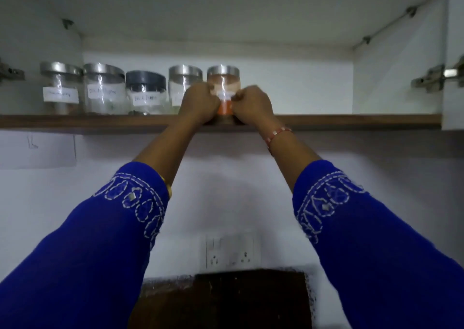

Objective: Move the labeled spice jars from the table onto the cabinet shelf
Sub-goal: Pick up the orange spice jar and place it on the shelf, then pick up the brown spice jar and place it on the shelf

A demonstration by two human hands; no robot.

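Observation:
A clear jar with a steel lid and orange-red powder (pixel 223 82) stands on the wooden cabinet shelf (pixel 351 121), fifth in a row. My left hand (pixel 199 102) grips its left side and my right hand (pixel 252 104) grips its right side, fingers curled round it. To its left stand labelled jars: a steel-lidded one (pixel 184 77) partly hidden by my left hand, a dark-lidded one (pixel 145 92), and two more steel-lidded ones (pixel 104 90) (pixel 60 87).
The shelf runs on to the right of the orange jar as far as the cabinet side wall (pixel 396 77). An open door with a hinge (pixel 437 77) is at the right. A wall socket plate (pixel 229 252) and a dark surface (pixel 226 301) lie below.

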